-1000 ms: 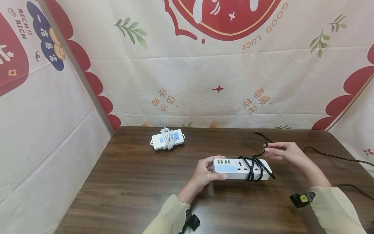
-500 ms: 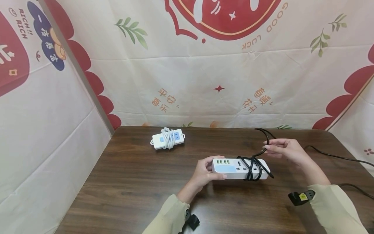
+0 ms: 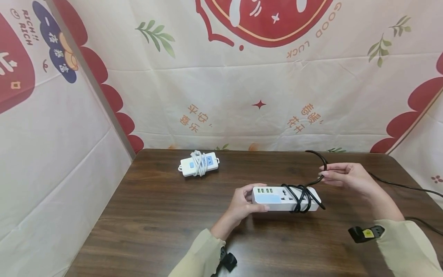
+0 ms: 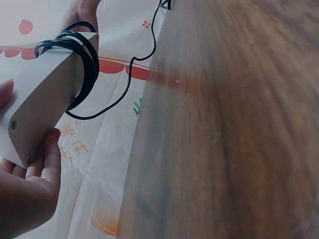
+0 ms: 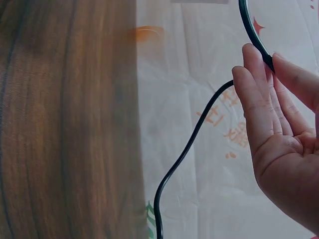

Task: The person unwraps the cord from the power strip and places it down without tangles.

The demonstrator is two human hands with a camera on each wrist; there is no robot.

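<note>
My left hand (image 3: 242, 204) grips the left end of a white power strip (image 3: 268, 199), thumb on the near side and fingers behind. The strip is held above the table, its sockets and several USB ports facing up. Black cord (image 3: 302, 198) is wound in crossing loops round its right half. My right hand (image 3: 349, 177) pinches the loose part of that cord between thumb and fingers, up and right of the strip. In the right wrist view the black cord (image 5: 179, 159) runs past the fingers and hangs down. The left wrist view shows the strip's bare underside (image 4: 47, 89).
A smaller white power strip (image 3: 187, 167) wrapped in its white cord lies at the back left of the brown table (image 3: 155, 215). Black cord (image 3: 398, 184) trails off the table's right side. A printed cloth (image 3: 225, 96) hangs behind and at the sides.
My right hand has moved to the right with the cord, after rising slightly. The cord's loop shifted right with it. My left hand and the power strip have hardly moved.
</note>
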